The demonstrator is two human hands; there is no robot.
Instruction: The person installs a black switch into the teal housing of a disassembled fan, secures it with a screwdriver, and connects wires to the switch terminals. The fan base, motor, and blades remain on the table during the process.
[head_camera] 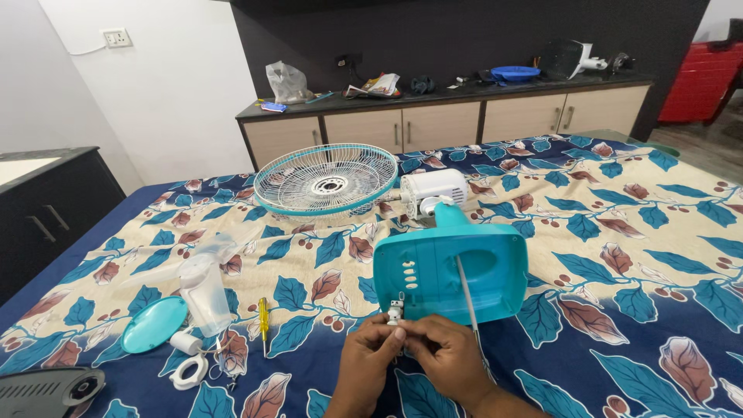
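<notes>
1. at the table's near edge, the left hand point(364, 362) and right hand point(443, 358) meet, fingertips pinched together on one small white switch part point(395, 311), held against the lower edge of one teal fan base point(449, 272).
2. one white cord point(467, 294) runs over the base.
3. left of the hands lie one yellow-handled screwdriver point(264, 319), one teal round cap point(153, 325) and one fan grille point(326, 178).

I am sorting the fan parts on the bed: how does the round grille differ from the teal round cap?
The grille is open wire mesh, white with a teal rim; the teal round cap is solid. The grille is far larger. It lies mid-bed beside the white motor; the cap lies near the front-left edge. Both are round.
</notes>
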